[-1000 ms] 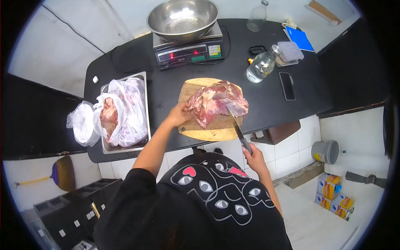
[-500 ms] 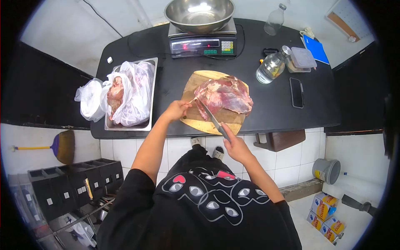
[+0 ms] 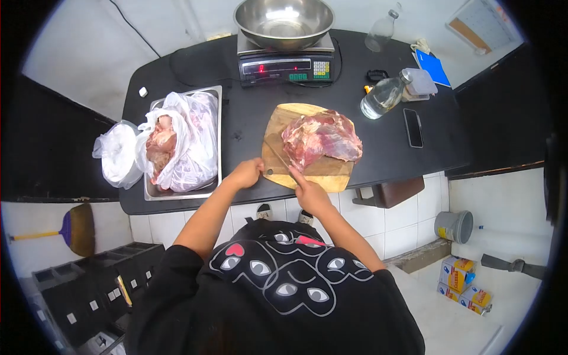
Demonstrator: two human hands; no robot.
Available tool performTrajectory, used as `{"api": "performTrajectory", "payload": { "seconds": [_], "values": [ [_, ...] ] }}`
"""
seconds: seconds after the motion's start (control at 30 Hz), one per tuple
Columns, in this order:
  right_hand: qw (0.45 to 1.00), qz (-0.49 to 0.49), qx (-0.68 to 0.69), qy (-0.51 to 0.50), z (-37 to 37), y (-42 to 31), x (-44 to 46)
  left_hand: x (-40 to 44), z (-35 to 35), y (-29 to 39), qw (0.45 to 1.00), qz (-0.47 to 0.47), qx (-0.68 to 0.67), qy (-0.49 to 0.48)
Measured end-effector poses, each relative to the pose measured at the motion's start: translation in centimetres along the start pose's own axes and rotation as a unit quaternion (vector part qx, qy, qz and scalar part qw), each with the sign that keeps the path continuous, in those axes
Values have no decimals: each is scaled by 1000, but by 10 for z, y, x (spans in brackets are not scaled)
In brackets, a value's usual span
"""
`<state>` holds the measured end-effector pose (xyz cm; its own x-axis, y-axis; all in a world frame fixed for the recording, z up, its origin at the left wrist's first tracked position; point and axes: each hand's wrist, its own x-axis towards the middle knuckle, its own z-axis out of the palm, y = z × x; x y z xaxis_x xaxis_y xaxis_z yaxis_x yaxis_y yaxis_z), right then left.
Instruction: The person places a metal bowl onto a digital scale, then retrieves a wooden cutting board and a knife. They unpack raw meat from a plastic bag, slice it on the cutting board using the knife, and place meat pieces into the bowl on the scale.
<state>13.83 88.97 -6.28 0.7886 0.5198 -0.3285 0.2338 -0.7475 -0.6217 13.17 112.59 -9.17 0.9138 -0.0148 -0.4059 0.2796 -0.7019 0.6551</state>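
Observation:
A large piece of raw meat [image 3: 322,137] lies on the wooden cutting board [image 3: 337,177]. My right hand [image 3: 312,194] is closed round the handle of the knife [image 3: 278,155], whose blade points up and left over the board beside the meat's left edge. My left hand [image 3: 247,174] is closed at the board's lower left edge, by its small hole; whatever its fingers hold is too small to make out. To the left, a metal tray [image 3: 219,142] holds more meat [image 3: 161,145] in white plastic bags [image 3: 195,139].
Behind the board stands a scale [image 3: 284,68] bearing a steel bowl [image 3: 284,23]. At the right are a water bottle [image 3: 381,97], an empty bottle [image 3: 381,31], plastic containers [image 3: 420,83], a blue notebook [image 3: 433,68] and a phone [image 3: 413,128]. A plastic roll [image 3: 117,155] sits left of the tray.
The knife has moved from the meat to the board's lower left, with my right hand. My left hand has drawn back from the meat's left edge to the board's edge.

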Motion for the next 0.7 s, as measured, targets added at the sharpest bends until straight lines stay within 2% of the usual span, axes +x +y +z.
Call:
{"api": "performTrajectory", "payload": {
  "seconds": [0.07,0.1,0.17,0.23,0.3,0.33,0.4,0.5,0.63,0.7],
  "values": [
    [999,-2,2,35,0,12,-16,7,7,-8,999,-9,23,42],
    [998,45,14,33,-12,7,-27,9,8,-2,999,-12,21,39],
    [991,27,66,111,-19,17,-47,16,16,19,999,-18,20,33],
    [981,23,96,169,-26,26,-63,32,33,34,992,-6,-33,119],
    [973,30,103,205,-32,34,-74,43,40,56,979,62,-35,193],
    [974,31,102,201,-33,37,-78,48,40,65,968,96,-36,230],
    [976,30,99,194,-38,42,-81,66,43,72,973,88,-19,215],
    [982,68,136,115,-53,35,-85,79,37,77,983,67,-28,172],
    [987,43,120,99,-55,44,-77,75,28,75,987,27,-15,155],
    [990,65,100,70,-60,41,-66,68,36,72,971,87,-49,218]
  ]
}}
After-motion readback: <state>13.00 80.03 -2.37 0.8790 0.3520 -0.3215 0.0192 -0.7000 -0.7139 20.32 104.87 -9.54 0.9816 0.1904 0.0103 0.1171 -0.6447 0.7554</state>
